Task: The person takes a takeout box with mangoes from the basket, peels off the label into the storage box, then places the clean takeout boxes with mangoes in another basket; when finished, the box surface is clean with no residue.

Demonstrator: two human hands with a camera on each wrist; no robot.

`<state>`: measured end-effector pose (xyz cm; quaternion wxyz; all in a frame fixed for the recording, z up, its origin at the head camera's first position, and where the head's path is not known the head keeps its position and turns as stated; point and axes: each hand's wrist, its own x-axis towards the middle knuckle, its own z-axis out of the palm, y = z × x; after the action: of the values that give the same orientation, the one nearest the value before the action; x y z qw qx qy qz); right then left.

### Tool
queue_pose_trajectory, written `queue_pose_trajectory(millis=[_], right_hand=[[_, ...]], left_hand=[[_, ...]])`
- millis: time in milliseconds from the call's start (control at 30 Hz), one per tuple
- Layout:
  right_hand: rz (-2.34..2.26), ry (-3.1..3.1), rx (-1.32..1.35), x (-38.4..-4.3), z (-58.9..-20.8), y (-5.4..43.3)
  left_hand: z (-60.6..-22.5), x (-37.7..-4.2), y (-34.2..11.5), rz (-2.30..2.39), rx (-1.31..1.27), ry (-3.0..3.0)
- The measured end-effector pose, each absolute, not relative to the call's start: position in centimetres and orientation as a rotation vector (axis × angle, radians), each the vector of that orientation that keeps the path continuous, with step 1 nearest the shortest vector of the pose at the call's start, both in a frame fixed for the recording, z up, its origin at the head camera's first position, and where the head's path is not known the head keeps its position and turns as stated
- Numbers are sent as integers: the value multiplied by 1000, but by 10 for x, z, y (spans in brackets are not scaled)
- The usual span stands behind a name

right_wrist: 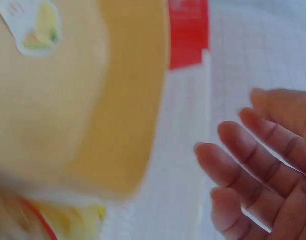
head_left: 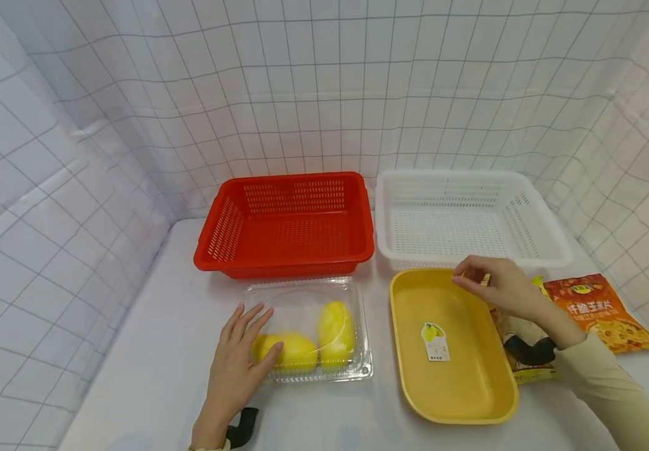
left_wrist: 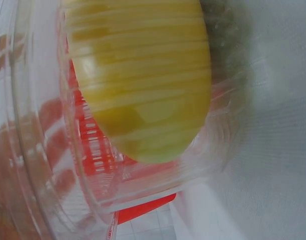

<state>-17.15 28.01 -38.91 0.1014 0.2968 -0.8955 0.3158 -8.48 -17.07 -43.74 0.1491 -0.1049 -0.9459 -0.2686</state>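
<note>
A clear plastic clamshell box (head_left: 296,299) with its lid down holds two yellow mangoes, one lying crosswise (head_left: 293,352) and the other lengthwise (head_left: 337,332). My left hand (head_left: 238,357) lies over the box's left side, fingers spread on the lid. Through the ribbed plastic, the left wrist view shows one mango (left_wrist: 142,85) close up. Above the far right rim of a yellow tray (head_left: 473,388), my right hand (head_left: 499,285) hovers with loosely bent fingers and nothing between them. A paper label with a mango picture (head_left: 436,342) lies in the tray.
Behind the box stands a red basket (head_left: 285,269), and a white basket (head_left: 471,260) stands behind the tray. Right of the tray lie a red snack bag (head_left: 601,307) and another bag (head_left: 533,374), partly hidden by my right arm. Grid-patterned cloth (head_left: 313,94) encloses the table.
</note>
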Motion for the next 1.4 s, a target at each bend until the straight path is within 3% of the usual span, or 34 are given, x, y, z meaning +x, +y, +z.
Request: queue_pose_trajectory(millis=[400, 900, 1400], right_hand=[[1069, -2497, 116, -223, -373, 376], [1615, -2777, -174, -248, -393, 431], [1953, -2629, -135, -249, -416, 431]], left_hand=[[-438, -86, -168, -777, -296, -2718], [-439, -87, -163, -791, -272, -2741], [-432, -83, -170, -790, -263, -2786]])
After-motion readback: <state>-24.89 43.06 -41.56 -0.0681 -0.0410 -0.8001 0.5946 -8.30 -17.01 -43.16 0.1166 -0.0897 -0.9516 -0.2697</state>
